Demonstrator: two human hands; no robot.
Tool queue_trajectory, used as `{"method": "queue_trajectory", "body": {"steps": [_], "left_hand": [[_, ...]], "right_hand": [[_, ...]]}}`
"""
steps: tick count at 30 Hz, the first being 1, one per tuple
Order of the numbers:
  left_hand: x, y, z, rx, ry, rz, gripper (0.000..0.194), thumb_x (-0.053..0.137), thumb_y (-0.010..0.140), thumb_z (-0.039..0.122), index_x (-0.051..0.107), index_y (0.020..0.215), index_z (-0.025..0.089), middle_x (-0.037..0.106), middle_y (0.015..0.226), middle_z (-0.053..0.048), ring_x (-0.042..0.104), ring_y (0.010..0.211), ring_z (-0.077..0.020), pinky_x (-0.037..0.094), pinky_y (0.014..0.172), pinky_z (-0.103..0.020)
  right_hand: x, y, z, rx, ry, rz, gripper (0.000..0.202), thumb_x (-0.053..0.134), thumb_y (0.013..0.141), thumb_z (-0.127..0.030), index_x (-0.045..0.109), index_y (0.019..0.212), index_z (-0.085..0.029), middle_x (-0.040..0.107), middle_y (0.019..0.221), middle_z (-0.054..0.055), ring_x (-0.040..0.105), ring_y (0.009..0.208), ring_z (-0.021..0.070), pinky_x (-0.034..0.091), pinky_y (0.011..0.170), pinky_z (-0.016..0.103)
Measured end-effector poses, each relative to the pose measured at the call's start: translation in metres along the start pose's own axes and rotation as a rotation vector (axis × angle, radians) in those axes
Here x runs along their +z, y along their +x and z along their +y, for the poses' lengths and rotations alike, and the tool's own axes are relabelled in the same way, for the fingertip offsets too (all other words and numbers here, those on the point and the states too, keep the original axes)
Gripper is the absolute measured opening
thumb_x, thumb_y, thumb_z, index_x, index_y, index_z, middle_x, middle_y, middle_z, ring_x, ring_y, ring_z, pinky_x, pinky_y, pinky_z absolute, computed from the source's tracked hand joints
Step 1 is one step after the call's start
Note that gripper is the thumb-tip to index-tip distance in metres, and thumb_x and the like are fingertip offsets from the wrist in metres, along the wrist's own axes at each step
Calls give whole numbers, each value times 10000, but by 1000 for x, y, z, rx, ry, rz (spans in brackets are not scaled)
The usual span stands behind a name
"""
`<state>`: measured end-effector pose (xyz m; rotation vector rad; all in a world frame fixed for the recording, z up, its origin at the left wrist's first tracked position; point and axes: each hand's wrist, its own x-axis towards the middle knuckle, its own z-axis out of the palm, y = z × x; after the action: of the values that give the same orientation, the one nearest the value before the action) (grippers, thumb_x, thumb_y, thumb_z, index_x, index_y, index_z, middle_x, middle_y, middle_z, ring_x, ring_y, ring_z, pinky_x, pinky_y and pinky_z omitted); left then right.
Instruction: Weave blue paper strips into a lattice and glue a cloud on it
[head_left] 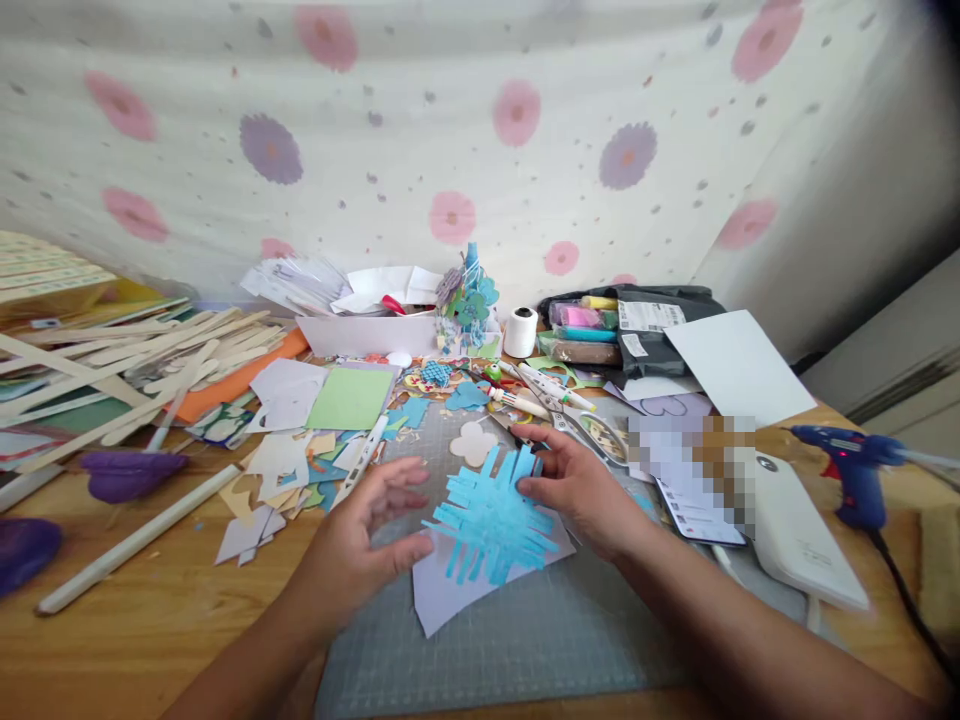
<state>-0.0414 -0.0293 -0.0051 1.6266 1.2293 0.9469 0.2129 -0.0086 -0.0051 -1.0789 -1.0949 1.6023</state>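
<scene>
1. Centrally in the head view, a blue paper piece [495, 520] made of narrow strips running across each other is held over a pale lilac sheet [459, 598], above the grey cutting mat [465, 670].
2. The right hand [574, 485] pinches its upper-right edge, the thumb lying on the strips. The left hand [379, 520] is open, fingers spread, close by the piece's left side; whether its thumb touches a strip end, I cannot tell.
3. As far as shows, the strips are cut and brought together: the middle reads as one fairly dense body, which I would judge to be woven, though the crossings are too blurred to follow.
4. What looks unfinished is the border. Loose ends stick out all round at uneven lengths, with gaps between them, neither trimmed nor tucked in.
5. Just above the piece lies a white flower-shaped cutout [472, 443], separate from it. Higher up, a small blue checked piece [436, 373] sits among paper scraps [281, 465] that spread toward the left.
6. At the right edge of the frame, the blue glue gun [859, 470] stands apart from both hands.
</scene>
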Motion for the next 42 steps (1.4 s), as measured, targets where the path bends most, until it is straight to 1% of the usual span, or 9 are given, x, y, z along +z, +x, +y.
{"method": "queue_trajectory", "body": {"steps": [3, 5, 7, 16, 21, 27, 33, 38, 42], "left_hand": [[9, 10, 15, -210, -269, -127, 348, 756, 695, 392, 658, 969, 203, 722, 935, -73, 670, 826, -241, 524, 709, -324], [16, 16, 22, -245, -226, -194, 224, 726, 711, 388, 656, 741, 178, 683, 701, -27, 625, 664, -186, 468, 614, -267], [21, 20, 25, -229, -158, -184, 249, 690, 735, 391, 620, 635, 174, 626, 597, -1, 567, 583, -153, 416, 564, -244], [32, 27, 22, -240, -229, -111, 312, 701, 724, 451, 617, 619, 169, 602, 578, 7, 538, 554, -141, 429, 554, -244], [36, 27, 20, -271, -358, -135, 303, 730, 721, 454, 674, 732, 156, 630, 623, -6, 551, 578, -145, 427, 561, -251], [48, 25, 19, -323, -516, -51, 295, 769, 691, 433, 666, 711, 158, 620, 611, 6, 549, 562, -137, 448, 564, -266], [42, 26, 31, -332, -510, -9, 320, 820, 628, 390, 686, 844, 196, 689, 756, -3, 609, 644, -160, 497, 573, -271], [44, 27, 29, -320, -430, 17, 247, 778, 686, 381, 644, 716, 176, 641, 632, 17, 576, 573, -124, 485, 534, -233], [52, 28, 24, -325, -523, 102, 262, 777, 685, 373, 598, 680, 182, 592, 588, 46, 545, 526, -111, 485, 507, -233]], "right_hand": [[0, -3, -6, -17, 109, 49, 654, 792, 602, -190, 517, 1196, -186, 684, 736, -21, 611, 598, 129, 457, 589, 251], [0, -5, -8, -34, 139, 75, 643, 807, 600, -184, 526, 1178, -188, 692, 734, -20, 606, 590, 119, 450, 578, 238], [-1, -7, -9, -41, 154, 104, 638, 817, 599, -185, 530, 1169, -189, 693, 722, -25, 599, 578, 109, 451, 571, 229], [-5, -8, -13, -49, 162, 139, 677, 822, 588, -205, 517, 1192, -184, 691, 724, -20, 595, 576, 113, 462, 560, 235], [-4, -9, -17, -57, 158, 157, 687, 823, 584, -205, 518, 1199, -186, 669, 663, -40, 571, 530, 101, 433, 515, 213], [1, -10, -16, -57, 218, 189, 801, 845, 566, -227, 477, 1277, -207, 684, 660, -34, 599, 541, 130, 459, 528, 240], [2, -7, -15, -52, 182, 160, 831, 849, 549, -203, 472, 1288, -247, 684, 692, -30, 602, 549, 151, 463, 530, 271], [2, -7, -14, -46, 129, 90, 842, 847, 581, -257, 446, 1321, -270, 630, 646, -51, 612, 568, 177, 470, 534, 299], [3, -11, -10, -17, 93, 145, 911, 861, 578, -267, 410, 1370, -279, 618, 692, -49, 619, 614, 160, 477, 554, 275]]}}
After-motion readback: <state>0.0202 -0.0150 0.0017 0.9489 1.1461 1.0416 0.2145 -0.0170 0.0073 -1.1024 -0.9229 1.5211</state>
